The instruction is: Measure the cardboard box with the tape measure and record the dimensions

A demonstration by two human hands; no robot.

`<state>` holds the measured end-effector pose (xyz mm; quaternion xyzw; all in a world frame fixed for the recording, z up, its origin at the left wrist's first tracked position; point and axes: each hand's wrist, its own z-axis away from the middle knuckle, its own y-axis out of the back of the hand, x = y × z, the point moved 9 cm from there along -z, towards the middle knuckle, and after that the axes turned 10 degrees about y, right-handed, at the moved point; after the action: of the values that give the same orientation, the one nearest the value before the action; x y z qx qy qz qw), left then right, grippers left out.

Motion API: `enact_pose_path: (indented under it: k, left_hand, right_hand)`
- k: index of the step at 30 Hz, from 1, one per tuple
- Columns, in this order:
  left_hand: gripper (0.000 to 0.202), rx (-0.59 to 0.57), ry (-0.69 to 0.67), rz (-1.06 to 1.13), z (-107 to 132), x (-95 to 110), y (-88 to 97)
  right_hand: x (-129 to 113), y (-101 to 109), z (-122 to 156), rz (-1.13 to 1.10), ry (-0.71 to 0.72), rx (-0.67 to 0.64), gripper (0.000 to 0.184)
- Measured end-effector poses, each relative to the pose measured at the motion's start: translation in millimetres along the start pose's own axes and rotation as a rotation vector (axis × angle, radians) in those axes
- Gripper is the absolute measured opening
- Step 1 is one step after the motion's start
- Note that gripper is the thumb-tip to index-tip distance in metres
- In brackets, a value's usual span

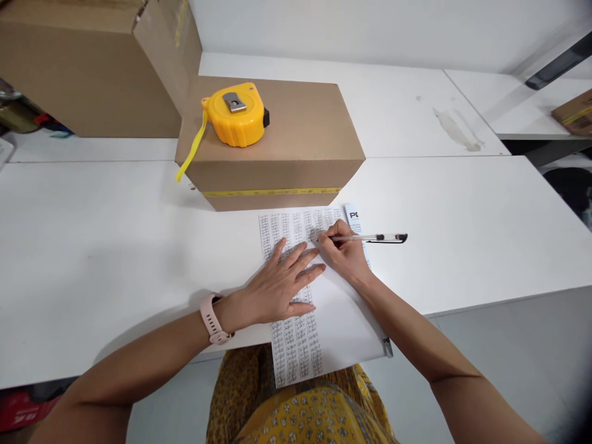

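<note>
A white sheet of paper [342,320] with columns of small handwriting lies at the table's front edge, its lower part hanging over. My left hand [282,280] rests flat on it with fingers spread, a pink watch band on the wrist. In my right hand [345,250] is a pen [370,237] with a clear barrel and black cap, gripped near its tip. The tip meets the page just below the written rows, partly hidden by my fingers. A pale printed item [353,213] shows from under the sheet's right side.
Beyond the paper stands a closed cardboard box [296,123] with yellow tape along its front. On top sits a yellow tape measure [238,115], its strap hanging over the edge. A larger cardboard box [102,74] stands at the back left of the white table [92,246].
</note>
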<state>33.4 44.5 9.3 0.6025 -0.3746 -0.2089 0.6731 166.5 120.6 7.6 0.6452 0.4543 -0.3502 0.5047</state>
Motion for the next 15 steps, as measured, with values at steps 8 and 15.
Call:
enact_pose_path:
  k: [8, 15]
  left_hand:
    - [0.077, -0.008, 0.007, -0.01, -0.4, -0.4, -1.1]
    - [0.077, -0.006, 0.001, -0.007, -0.2, -0.3, -0.8]
  right_hand:
    - [0.0, 2.7, -0.8, 0.029, 0.014, 0.015, 0.027]
    - [0.7, 2.6, -0.9, 0.024, 0.006, 0.016, 0.026]
